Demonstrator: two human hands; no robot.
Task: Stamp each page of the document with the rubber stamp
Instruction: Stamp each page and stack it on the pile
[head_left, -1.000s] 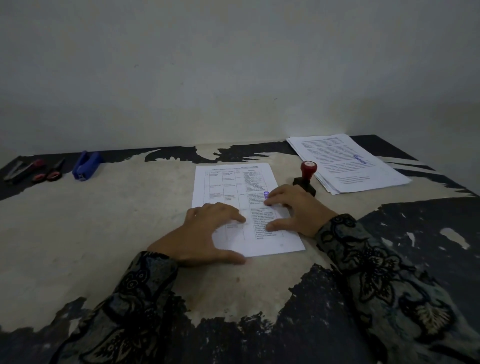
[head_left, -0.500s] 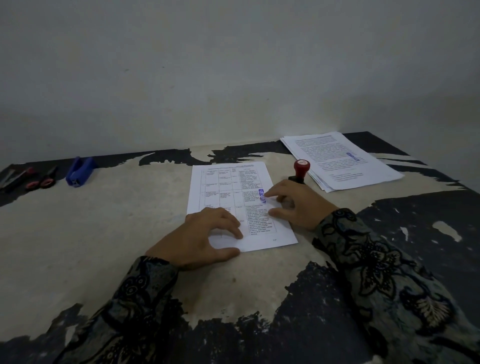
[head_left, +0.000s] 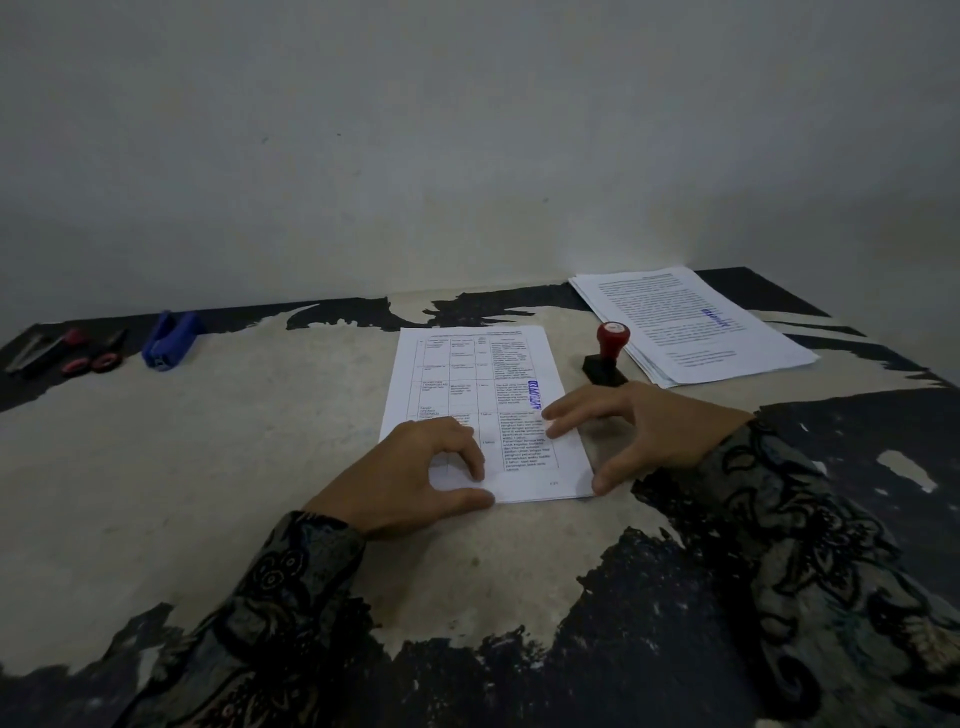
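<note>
A thin stack of printed pages lies in the middle of the table, its top sheet carrying a table and a blue stamp mark near the right edge. My left hand rests on the lower left corner, fingertips pressing the paper. My right hand sits at the lower right edge, fingertips on the sheet just below the mark and thumb at the corner. The rubber stamp, red knob on a black base, stands upright right of the pages, behind my right hand. A second paper pile with a blue mark lies at the back right.
A blue stapler and a few red-and-black tools lie at the back left by the wall. The tabletop is worn, pale with black patches. A plain wall rises directly behind the table.
My right hand has slid down the sheet's right edge, uncovering the blue stamp mark, and its thumb now reaches the lower right corner. My left hand stays in place.
</note>
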